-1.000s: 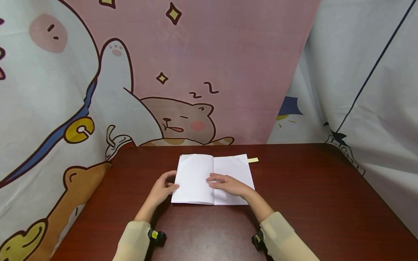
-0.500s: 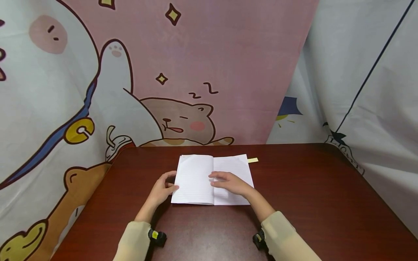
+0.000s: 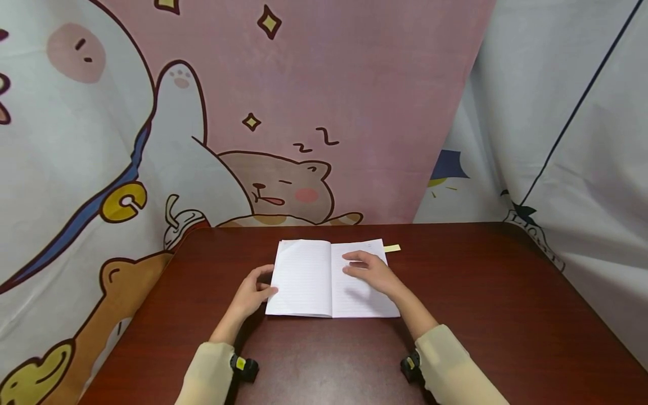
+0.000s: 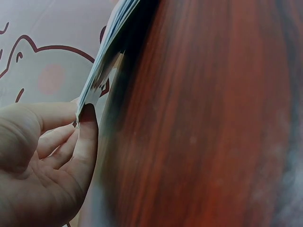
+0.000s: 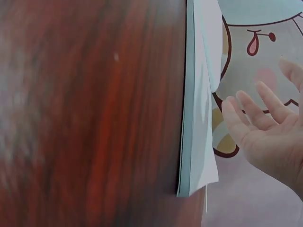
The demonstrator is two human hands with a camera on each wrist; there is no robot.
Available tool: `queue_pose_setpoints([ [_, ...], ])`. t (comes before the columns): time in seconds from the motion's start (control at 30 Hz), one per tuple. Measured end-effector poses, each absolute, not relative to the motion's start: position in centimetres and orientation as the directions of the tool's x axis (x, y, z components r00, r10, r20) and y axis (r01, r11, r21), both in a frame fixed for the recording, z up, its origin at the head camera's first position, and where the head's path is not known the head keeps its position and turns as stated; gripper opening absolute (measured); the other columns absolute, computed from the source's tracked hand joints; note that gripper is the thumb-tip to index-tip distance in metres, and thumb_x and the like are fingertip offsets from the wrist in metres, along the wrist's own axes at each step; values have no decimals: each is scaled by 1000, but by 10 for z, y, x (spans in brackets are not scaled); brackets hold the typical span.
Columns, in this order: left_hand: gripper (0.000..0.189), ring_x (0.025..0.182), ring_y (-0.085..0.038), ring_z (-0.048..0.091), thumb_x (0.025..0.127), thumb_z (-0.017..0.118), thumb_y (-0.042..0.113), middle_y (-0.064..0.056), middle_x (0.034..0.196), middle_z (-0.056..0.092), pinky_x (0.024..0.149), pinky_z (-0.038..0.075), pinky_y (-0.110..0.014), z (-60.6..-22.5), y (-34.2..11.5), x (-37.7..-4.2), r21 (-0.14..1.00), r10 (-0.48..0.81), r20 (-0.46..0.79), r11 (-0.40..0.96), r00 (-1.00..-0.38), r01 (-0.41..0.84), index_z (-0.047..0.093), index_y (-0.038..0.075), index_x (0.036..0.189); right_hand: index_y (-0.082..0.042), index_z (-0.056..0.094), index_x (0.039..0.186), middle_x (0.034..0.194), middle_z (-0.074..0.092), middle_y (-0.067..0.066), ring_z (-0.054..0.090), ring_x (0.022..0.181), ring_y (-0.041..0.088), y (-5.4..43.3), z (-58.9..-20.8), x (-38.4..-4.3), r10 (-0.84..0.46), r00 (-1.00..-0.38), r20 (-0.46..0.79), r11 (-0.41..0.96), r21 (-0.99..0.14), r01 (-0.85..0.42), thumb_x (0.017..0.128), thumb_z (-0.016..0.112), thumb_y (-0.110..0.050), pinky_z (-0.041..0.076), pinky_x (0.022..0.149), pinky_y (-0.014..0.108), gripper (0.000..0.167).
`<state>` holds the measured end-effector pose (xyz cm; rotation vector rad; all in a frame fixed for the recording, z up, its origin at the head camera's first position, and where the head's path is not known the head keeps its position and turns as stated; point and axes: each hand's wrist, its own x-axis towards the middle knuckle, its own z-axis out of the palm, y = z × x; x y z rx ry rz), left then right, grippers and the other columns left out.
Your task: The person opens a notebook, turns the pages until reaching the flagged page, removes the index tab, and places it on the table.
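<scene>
An open notebook (image 3: 304,275) with white lined pages lies on the table, its fold in the middle. At its left edge, my left hand (image 3: 248,293) pinches the pages between thumb and fingers. The left wrist view shows this grip up close, with the thumb on one side of the notebook edge (image 4: 105,56) and a finger on the other. Above the right page hovers my right hand (image 3: 372,273), its fingers loosely extended and its shadow falling on the paper. In the right wrist view the right hand (image 5: 270,125) holds nothing and stands apart from the page stack (image 5: 188,123).
A pale yellow tab (image 3: 392,248) sticks out from the notebook's upper right edge. The dark red-brown wooden table (image 3: 481,292) reaches back to a cartoon-printed cloth (image 3: 385,112). Each wrist wears a small black camera (image 3: 244,369).
My right hand has lifted off the middle of the notebook and moved right and away from me, over the right page. The left hand keeps its grip on the left edge.
</scene>
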<state>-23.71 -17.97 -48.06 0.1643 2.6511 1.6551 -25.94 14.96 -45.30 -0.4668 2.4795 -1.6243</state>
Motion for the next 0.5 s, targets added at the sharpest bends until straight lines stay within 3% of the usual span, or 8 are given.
queue_pose_setpoints([
  [0.13,56,96,-35,66,89,67,-6,-30,143,47,66,50,-23,-480,-178,-237,893,91,38,443,-995,74,47,-8,140,5,59,131,136,59,24,58,126,39,157,-450,-260,-271,-959,78,366,-913,-178,94,67,-19,49,103,48,45],
  [0.5,55,92,-24,67,87,70,-3,-24,143,51,68,51,-24,-480,-181,-237,901,101,41,426,-994,80,52,-1,139,2,57,134,138,59,22,58,126,36,181,-450,-264,-177,-983,49,399,-909,-117,96,66,-24,47,105,46,47],
])
